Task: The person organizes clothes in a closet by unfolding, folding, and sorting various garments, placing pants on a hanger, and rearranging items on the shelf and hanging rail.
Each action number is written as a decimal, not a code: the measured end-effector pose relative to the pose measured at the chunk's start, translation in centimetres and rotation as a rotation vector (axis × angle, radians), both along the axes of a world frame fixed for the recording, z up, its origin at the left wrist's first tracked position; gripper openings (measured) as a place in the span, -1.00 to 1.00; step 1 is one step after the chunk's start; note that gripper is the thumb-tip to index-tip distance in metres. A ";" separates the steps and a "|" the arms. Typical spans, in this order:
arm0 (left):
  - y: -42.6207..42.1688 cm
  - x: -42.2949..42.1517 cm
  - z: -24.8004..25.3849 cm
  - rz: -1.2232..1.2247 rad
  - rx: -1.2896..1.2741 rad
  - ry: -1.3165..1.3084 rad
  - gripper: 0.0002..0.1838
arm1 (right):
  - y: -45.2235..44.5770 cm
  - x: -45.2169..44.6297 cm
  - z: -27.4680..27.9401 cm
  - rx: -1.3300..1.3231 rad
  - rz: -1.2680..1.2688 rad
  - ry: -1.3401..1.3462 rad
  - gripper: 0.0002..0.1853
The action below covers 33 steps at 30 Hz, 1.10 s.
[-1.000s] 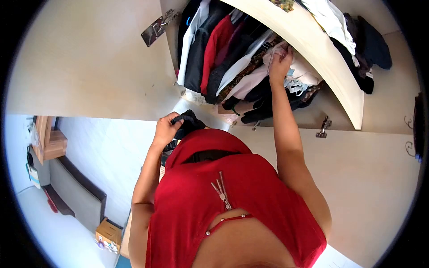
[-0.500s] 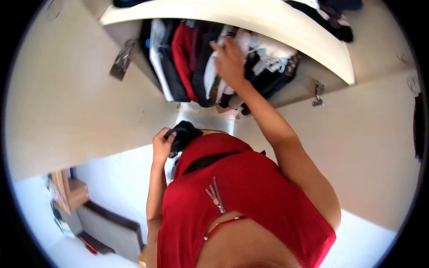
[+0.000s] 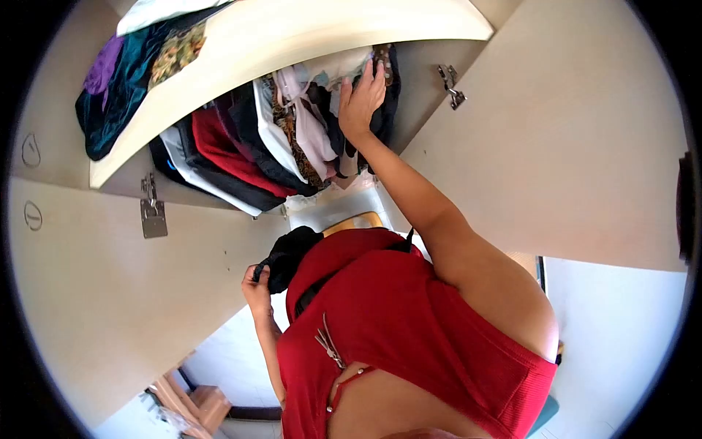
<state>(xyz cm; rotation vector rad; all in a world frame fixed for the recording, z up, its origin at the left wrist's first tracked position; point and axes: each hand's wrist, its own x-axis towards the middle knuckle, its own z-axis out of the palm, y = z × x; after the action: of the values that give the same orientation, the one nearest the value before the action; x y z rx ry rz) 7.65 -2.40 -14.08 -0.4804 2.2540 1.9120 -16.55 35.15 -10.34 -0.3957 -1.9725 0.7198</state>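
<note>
My left hand [image 3: 257, 287] is closed on a bunched black cloth [image 3: 291, 256] beside my waist. Up in the open wardrobe, my right hand [image 3: 363, 102] has its fingers spread against the clothes near the right end of the hanging row. Around it are a cream garment [image 3: 338, 67], a pale pink one [image 3: 313, 135] and dark ones. Further left hang a white garment [image 3: 272, 132], a red one [image 3: 227, 157] and black ones. My fingertips overlap the cloth, and nothing is gripped in them.
A curved shelf [image 3: 292, 36] spans the wardrobe above the row, with a teal velvet cloth [image 3: 131, 80] and a purple cloth [image 3: 104, 64] at its left. Open doors stand at left [image 3: 110, 293] and right [image 3: 570, 146], with metal hinges [image 3: 153, 212]. A wooden piece [image 3: 208, 406] is low at left.
My right hand left the pink clothes, passed over the white garment and now lies open near the row's right end. My left hand keeps the black cloth. The view has turned.
</note>
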 end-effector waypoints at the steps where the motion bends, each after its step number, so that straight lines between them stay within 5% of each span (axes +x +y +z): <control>1: 0.0 -0.3 0.0 -0.018 0.001 -0.001 -0.90 | 1.0 -0.5 -1.1 -0.074 -0.072 0.016 -0.33; 4: 1.3 -1.4 0.8 -0.064 -0.028 0.020 -0.86 | -0.2 -0.8 -3.4 0.206 0.046 -0.137 -0.49; 5: 1.8 -1.7 1.2 -0.074 -0.030 0.023 -0.85 | -1.2 -0.4 -2.6 0.071 0.276 -0.191 -0.44; 8: 2.8 -2.8 1.7 -0.146 -0.069 -0.005 -0.89 | -4.2 -1.0 -2.5 0.146 0.375 -0.242 -0.32; 11: 4.1 -3.5 2.8 -0.170 -0.090 -0.025 -0.87 | -4.4 -1.4 -2.0 -0.091 0.626 -0.386 -0.31; 15: 5.1 -4.5 4.2 -0.199 -0.102 0.003 -0.84 | -1.9 -0.2 -1.0 -0.217 0.678 -0.264 -0.60; 16: 5.2 -4.7 4.4 -0.207 -0.109 0.009 -0.84 | -1.2 0.4 -0.7 -0.220 0.553 -0.174 -0.76; 19: 6.0 -5.6 5.1 -0.247 -0.147 0.037 -0.85 | 1.7 0.7 1.4 -0.172 0.121 0.231 -0.79; 22: 7.8 -6.9 7.4 -0.355 -0.252 0.063 -0.87 | 3.7 -1.2 3.5 -0.166 -0.039 0.351 -0.72; 24: 9.3 -8.9 8.8 -0.472 -0.346 0.091 -0.87 | 3.1 -2.8 1.4 -0.218 0.211 -0.011 -0.62; 27: 13.6 -12.4 11.5 -0.647 -0.550 0.590 -0.83 | -0.1 -3.3 0.9 -0.055 0.259 -0.218 -0.42; 29: 16.6 -15.0 13.1 -0.673 -0.695 0.715 -0.65 | -1.8 -2.5 0.8 0.014 0.372 -0.257 -0.36; 33: 24.3 -19.3 18.3 -0.831 -1.096 0.533 -0.34 | -3.8 -3.4 -0.4 -0.226 0.547 -0.355 -0.33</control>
<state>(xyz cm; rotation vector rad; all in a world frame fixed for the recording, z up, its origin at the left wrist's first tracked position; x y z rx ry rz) -11.63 21.92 4.18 0.8742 2.9298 0.3301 -19.92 31.38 -10.70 -0.1128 -2.3730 1.2986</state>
